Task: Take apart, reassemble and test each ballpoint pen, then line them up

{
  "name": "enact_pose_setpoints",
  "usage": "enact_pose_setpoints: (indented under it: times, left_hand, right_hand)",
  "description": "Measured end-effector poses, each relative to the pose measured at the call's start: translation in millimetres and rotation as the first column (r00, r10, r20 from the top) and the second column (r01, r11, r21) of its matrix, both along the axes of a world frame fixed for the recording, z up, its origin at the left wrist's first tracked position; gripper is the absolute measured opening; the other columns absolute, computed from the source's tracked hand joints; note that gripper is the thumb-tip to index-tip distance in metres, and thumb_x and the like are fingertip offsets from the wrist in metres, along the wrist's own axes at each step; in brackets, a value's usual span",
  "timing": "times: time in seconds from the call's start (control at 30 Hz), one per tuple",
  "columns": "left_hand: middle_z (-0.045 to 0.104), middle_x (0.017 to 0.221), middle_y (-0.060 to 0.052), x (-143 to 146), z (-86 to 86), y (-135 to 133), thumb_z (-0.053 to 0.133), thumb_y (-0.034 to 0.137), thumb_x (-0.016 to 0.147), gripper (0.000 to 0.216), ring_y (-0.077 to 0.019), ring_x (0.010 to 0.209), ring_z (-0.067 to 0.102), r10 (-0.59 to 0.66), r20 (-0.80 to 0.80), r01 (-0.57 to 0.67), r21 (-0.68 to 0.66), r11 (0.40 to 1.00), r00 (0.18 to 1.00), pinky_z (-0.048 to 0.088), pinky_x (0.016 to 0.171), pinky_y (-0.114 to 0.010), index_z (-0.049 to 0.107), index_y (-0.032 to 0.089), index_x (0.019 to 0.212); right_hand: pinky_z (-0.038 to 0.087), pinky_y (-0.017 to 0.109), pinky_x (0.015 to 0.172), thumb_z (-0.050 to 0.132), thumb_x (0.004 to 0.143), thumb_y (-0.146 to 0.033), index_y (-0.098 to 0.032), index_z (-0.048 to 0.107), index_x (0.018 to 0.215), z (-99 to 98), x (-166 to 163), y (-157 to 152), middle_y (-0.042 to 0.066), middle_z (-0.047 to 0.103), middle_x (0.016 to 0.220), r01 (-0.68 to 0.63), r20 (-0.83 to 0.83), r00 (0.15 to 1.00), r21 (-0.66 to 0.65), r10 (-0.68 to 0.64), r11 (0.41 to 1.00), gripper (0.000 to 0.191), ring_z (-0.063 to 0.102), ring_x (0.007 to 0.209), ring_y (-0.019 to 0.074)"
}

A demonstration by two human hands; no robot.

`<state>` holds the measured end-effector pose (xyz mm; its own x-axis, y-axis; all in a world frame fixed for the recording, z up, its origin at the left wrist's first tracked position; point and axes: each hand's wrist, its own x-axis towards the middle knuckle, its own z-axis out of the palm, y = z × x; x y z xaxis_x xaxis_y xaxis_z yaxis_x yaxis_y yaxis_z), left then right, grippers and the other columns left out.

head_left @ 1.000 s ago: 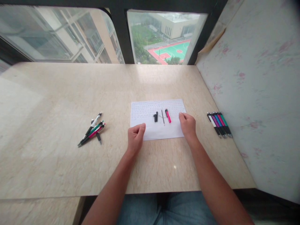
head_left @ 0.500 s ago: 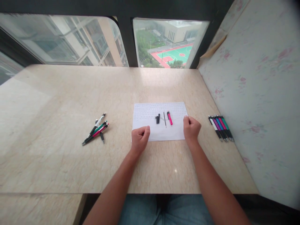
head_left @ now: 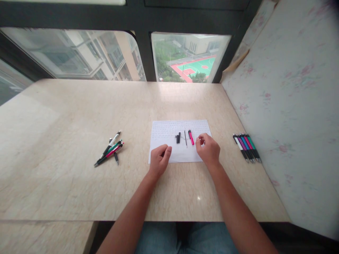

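A sheet of white paper (head_left: 180, 155) with rows of handwriting lies in front of me. On it is a taken-apart pen: a pink barrel with a black clip end (head_left: 191, 137), a thin dark refill (head_left: 185, 139), and two short black parts (head_left: 179, 137); a small spring seems to lie beside them. My left hand (head_left: 160, 158) rests at the paper's lower left as a loose fist, nothing visible in it. Over the right edge of the paper is my right hand (head_left: 208, 150), just right of the pink barrel and apart from it, thumb and forefinger bent with a gap between them.
On the left lies a loose pile of pens (head_left: 109, 150) in several colours. A neat row of pens (head_left: 247, 148) lies at the right, near the papered wall (head_left: 288, 116). The stone-look tabletop (head_left: 66, 169) reaches back to the windows (head_left: 190, 58).
My right hand has moved left over the paper towards the pink barrel, and its fingers have loosened from a fist. The left hand stays nearly in place. The view has tilted slightly up.
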<state>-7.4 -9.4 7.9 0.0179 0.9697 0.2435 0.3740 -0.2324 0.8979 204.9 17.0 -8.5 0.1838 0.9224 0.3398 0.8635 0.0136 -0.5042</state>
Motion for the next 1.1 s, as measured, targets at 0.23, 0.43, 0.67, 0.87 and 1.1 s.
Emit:
enact_pose_setpoints:
  times: [0.23, 0.43, 0.67, 0.87, 1.1]
  left_hand:
    - [0.052, 0.065, 0.001, -3, -1.5, 1, 0.043, 0.043, 0.097, 0.036, -0.0136, 0.061, 0.047, -0.045, 0.074, 0.049, -0.046, 0.998, 0.996, 0.035, 0.06, -0.027, 0.059, 0.018, 0.078]
    - [0.053, 0.064, 0.001, -3, -1.3, 1, 0.045, 0.042, 0.097, 0.036, -0.0132, 0.059, 0.047, -0.064, 0.057, 0.067, -0.063, 0.996, 0.996, 0.034, 0.059, -0.026, 0.063, 0.017, 0.079]
    - [0.065, 0.074, -0.002, -5, -2.7, -1, 0.056, 0.04, 0.092, 0.024, -0.0138, 0.063, 0.054, -0.012, 0.137, 0.028, -0.116, 0.993, 0.991, 0.041, 0.061, -0.025, 0.066, 0.018, 0.096]
    - [0.069, 0.081, -0.006, -4, -12.2, -1, 0.063, 0.037, 0.089, 0.024, -0.0166, 0.07, 0.062, -0.074, 0.167, 0.099, -0.145, 0.985, 0.983, 0.048, 0.067, -0.028, 0.069, 0.017, 0.1]
    - [0.071, 0.085, -0.006, -1, -5.6, 0, 0.069, 0.036, 0.084, 0.022, -0.0153, 0.07, 0.063, -0.046, 0.42, 0.159, -0.238, 0.958, 0.906, 0.048, 0.063, -0.026, 0.069, 0.016, 0.094]
  right_hand:
    - [0.018, 0.027, 0.054, 0.054, 0.089, -0.037, -0.02, 0.06, 0.086, 3.2, -16, -5, 0.003, 0.066, 0.086, -0.002, 0.189, 0.981, -0.175, 0.036, 0.985, 0.018, 0.054, 0.067, 0.0141]
    - [0.018, 0.028, 0.053, 0.054, 0.089, -0.032, -0.019, 0.061, 0.083, 0.2, -23, -3, 0.005, 0.066, 0.085, 0.078, 0.225, 0.974, -0.197, -0.032, 0.977, 0.016, 0.052, 0.061, 0.0134]
    - [0.041, 0.025, 0.06, 0.053, 0.093, -0.027, -0.019, 0.061, 0.087, 1.7, -32, -9, 0.001, 0.062, 0.075, -0.254, -0.174, 0.944, 0.162, 0.281, 0.954, 0.012, 0.052, 0.059, 0.0117]
    - [0.045, 0.024, 0.058, 0.057, 0.093, -0.024, -0.02, 0.062, 0.094, 0.7, -51, -20, 0.002, 0.065, 0.081, -0.494, -0.209, 0.813, 0.243, 0.543, 0.835, 0.006, 0.052, 0.058, 0.0101]
    - [0.043, 0.025, 0.055, 0.059, 0.091, -0.019, -0.021, 0.063, 0.095, 0.9, -52, -21, 0.002, 0.065, 0.081, -0.526, -0.2, 0.786, 0.28, 0.585, 0.803, 0.006, 0.052, 0.059, 0.011]
